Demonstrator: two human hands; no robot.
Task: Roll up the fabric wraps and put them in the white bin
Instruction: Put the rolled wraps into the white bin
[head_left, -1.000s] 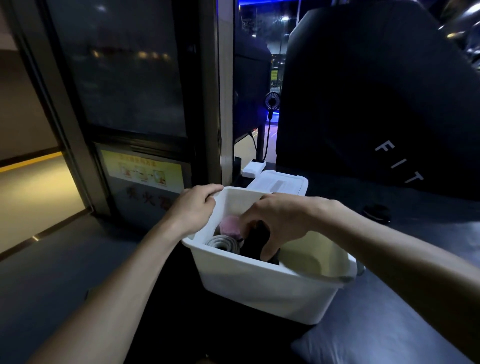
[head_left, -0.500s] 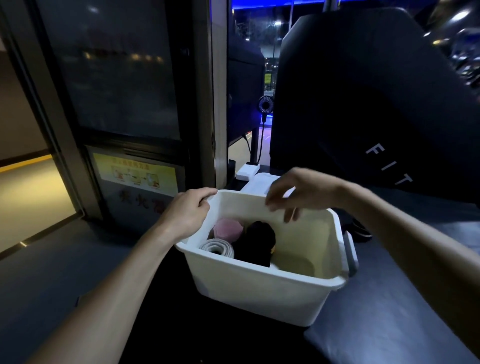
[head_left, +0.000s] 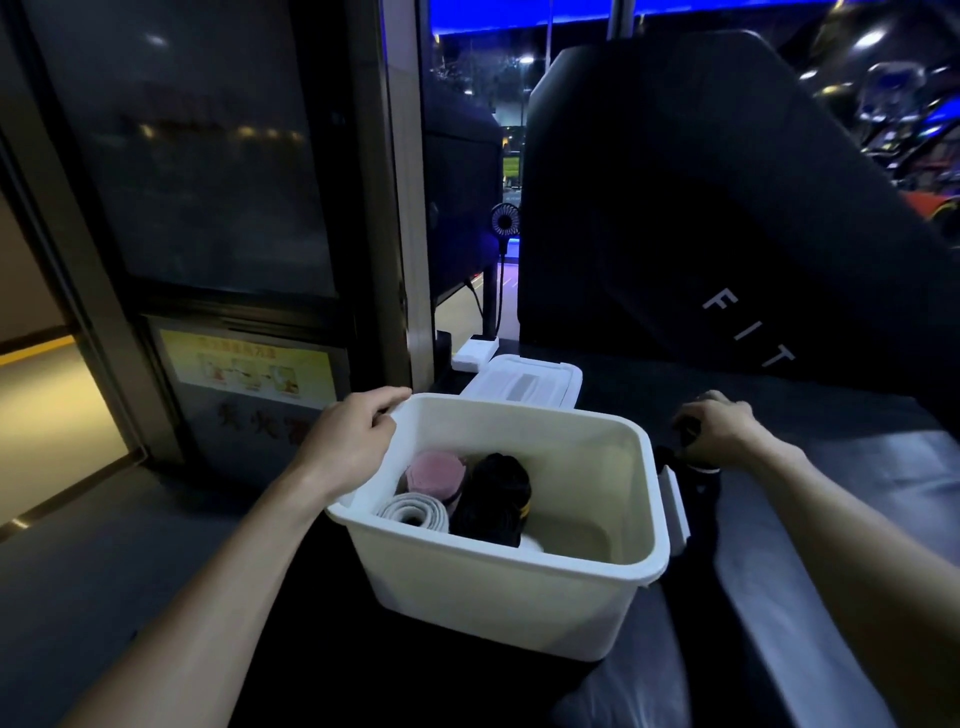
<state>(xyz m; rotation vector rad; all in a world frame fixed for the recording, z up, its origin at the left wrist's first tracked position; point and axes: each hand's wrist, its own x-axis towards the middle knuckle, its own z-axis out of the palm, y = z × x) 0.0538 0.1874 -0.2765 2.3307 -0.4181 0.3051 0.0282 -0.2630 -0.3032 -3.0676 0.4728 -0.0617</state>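
White bin (head_left: 498, 597); pink (head_left: 435, 472), grey (head_left: 413, 512), blk wraps (head_left: 493, 499)

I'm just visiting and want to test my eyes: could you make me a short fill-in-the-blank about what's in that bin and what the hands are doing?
1. The left hand grips the ____ of the white bin.
2. Between the pink roll and the bin's front wall lies a ____ roll.
3. The right hand is ____ the bin, on a dark item.
4. The white lid lies ____ the bin.

Missing words: rim; grey; outside; behind
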